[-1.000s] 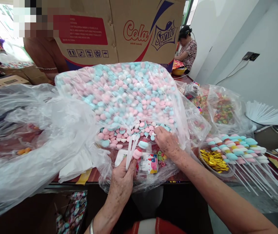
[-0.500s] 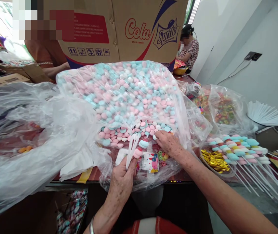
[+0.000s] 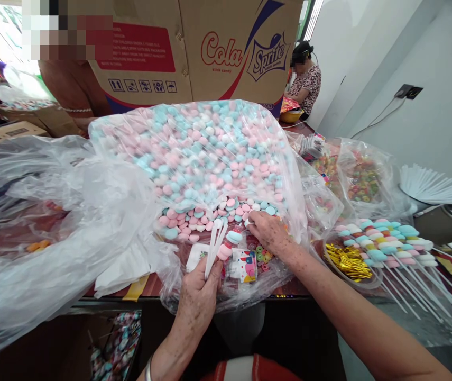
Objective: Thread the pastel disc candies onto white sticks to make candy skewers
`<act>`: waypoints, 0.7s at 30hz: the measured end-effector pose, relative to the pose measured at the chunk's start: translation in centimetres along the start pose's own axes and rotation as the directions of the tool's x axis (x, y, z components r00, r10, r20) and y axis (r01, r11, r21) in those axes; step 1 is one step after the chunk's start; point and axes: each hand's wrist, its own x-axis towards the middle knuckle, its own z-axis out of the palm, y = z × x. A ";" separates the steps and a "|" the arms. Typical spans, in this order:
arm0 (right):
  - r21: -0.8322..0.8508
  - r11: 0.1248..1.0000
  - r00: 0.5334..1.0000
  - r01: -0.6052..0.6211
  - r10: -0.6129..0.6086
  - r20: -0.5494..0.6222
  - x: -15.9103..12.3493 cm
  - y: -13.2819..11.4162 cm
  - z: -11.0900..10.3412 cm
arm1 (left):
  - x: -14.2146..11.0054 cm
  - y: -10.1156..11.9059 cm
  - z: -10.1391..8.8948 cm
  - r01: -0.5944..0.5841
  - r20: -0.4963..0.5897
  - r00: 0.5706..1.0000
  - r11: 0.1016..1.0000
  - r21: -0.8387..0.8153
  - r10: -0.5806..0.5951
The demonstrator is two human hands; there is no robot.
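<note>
My left hand (image 3: 200, 288) is closed around several white sticks (image 3: 214, 246) that fan upward. The same hand holds a candy skewer (image 3: 234, 236) of pink, blue and red sweets, tilted up to the right. My right hand (image 3: 269, 232) is pinched by the skewer's top end, with a pale candy (image 3: 248, 222) partly hidden at its fingertips. Just behind both hands, loose pink, white and blue candies (image 3: 188, 217) spill from a large clear plastic bag (image 3: 295, 196). Small ring-shaped sweets (image 3: 264, 255) and a printed packet (image 3: 247, 265) lie below my right hand.
Finished-looking candy skewers (image 3: 388, 243) lie at the right, beside a tub of gold twist ties (image 3: 347, 262). White sticks (image 3: 434, 185) fan out behind. A big cardboard box (image 3: 194, 63) stands at the back. Crumpled plastic (image 3: 71, 238) covers the left. Two other people are beyond.
My right hand has shifted slightly left, its fingertips closer to the skewer's top. My left hand keeps its hold on the sticks and skewer, almost still.
</note>
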 end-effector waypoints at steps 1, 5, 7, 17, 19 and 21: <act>-0.035 0.999 1.000 0.020 -0.020 0.008 0.0 -0.2 0.0 | 0.0 0.1 0.0 0.002 0.007 1.000 1.000 0.005 -0.002; -0.106 0.990 0.996 0.090 -0.088 0.022 0.0 -0.8 0.4 | -0.2 0.9 0.0 0.014 0.011 1.000 0.999 0.030 -0.014; -0.043 0.996 0.997 0.077 -0.077 -0.009 0.1 -0.7 0.4 | -0.2 1.1 0.0 -0.002 0.013 1.000 0.998 0.056 0.001; 0.971 -0.087 0.918 -0.225 0.316 0.241 -1.3 -1.3 -1.4 | -0.1 0.7 -0.1 -0.097 0.043 0.995 0.976 0.195 0.090; 0.950 -0.194 0.903 -0.246 0.310 0.297 -1.5 -1.7 -1.8 | -0.1 0.6 -0.1 -0.101 0.052 0.994 0.972 0.210 0.092; 0.939 -0.235 0.897 -0.251 0.309 0.317 -1.6 -2.0 -2.0 | -0.1 0.6 -0.1 -0.099 0.059 0.994 0.970 0.224 0.088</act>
